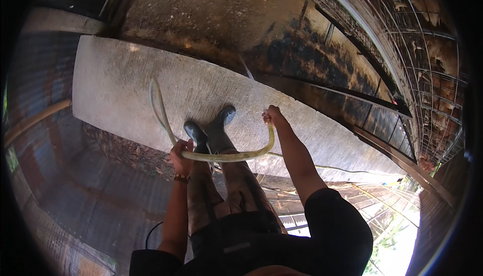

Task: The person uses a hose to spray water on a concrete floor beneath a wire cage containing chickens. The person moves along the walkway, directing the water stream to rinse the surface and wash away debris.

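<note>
My left hand (182, 157) is closed around a yellowish braided hose (226, 157) in front of my thighs. From there the hose loops forward over the concrete and also runs across to my right hand (273, 115), which grips its end. A thin jet of water (247, 67) shows beyond that hand, over the far edge of the concrete walkway (120, 76). Dark rubber boots (196, 132) are on my feet, standing on the walkway. A bracelet is on my left wrist.
Wire cages (426, 49) holding brown-feathered birds line the upper right. Beyond the walkway lies a wet, dark-stained floor (211, 15). Dry leaves (128, 149) lie along the near edge, beside corrugated metal sheets (109, 193). More hose (343, 169) trails to the right.
</note>
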Available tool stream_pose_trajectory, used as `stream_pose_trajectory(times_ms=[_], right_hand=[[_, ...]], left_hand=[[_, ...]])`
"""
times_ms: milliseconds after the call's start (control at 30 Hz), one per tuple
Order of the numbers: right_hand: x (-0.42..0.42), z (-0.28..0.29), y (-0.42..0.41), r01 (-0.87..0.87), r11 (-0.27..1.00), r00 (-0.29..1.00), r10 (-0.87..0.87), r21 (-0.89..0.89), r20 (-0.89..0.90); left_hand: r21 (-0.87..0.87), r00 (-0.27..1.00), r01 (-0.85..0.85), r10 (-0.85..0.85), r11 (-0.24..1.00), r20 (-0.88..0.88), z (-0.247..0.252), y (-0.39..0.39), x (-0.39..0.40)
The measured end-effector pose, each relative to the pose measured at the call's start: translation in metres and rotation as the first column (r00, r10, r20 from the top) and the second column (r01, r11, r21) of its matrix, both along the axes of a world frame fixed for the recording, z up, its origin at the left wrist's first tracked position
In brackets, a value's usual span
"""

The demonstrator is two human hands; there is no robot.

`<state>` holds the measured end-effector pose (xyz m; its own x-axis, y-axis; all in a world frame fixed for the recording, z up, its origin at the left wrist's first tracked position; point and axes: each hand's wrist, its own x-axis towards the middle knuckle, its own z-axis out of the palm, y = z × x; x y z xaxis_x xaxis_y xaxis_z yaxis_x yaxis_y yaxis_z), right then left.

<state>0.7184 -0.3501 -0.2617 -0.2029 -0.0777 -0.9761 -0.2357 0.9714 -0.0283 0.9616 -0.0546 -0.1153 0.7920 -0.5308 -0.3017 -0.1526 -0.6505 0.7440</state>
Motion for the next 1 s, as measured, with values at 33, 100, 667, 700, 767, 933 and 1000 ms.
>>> stream_pose_trajectory(times_ms=[33, 100, 667, 700, 767, 933, 1000], right_hand=[[-0.006, -0.003, -0.004, 0.017, 1.000, 1.000, -0.017, -0.004, 0.001], [-0.006, -0.004, -0.007, 0.006, 1.000, 1.000, -0.006, -0.004, 0.011], [0.004, 0.004, -0.024, 0.004, 0.996, 0.999, -0.009, -0.089, -0.052], [0.002, 0.001, -0.023, -0.030, 0.997, 0.999, 0.027, -0.072, -0.043], [-0.002, -0.006, -0.020, -0.096, 0.995, 0.995, 0.095, -0.041, -0.024], [0.004, -0.002, -0.013, -0.050, 0.993, 0.995, 0.041, -0.104, -0.087], [0.008, 0.001, -0.009, -0.068, 0.991, 0.995, 0.059, -0.116, -0.082]], left_hand=[[0.000, 1.000, 0.008, -0.008, 1.000, 0.000, -0.001, 0.000, 0.000], [0.002, 1.000, 0.023, -0.023, 1.000, 0.003, -0.002, -0.001, 0.000], [0.005, 1.000, -0.005, 0.005, 1.000, -0.022, -0.005, -0.004, 0.001], [0.008, 1.000, -0.011, 0.011, 1.000, -0.025, -0.005, -0.005, 0.001], [0.013, 1.000, 0.011, -0.011, 1.000, -0.013, -0.003, -0.007, 0.004], [0.037, 0.999, 0.023, -0.021, 0.999, -0.032, -0.004, -0.006, 0.007], [0.035, 0.999, 0.039, -0.039, 0.999, -0.018, -0.004, -0.007, 0.009]])
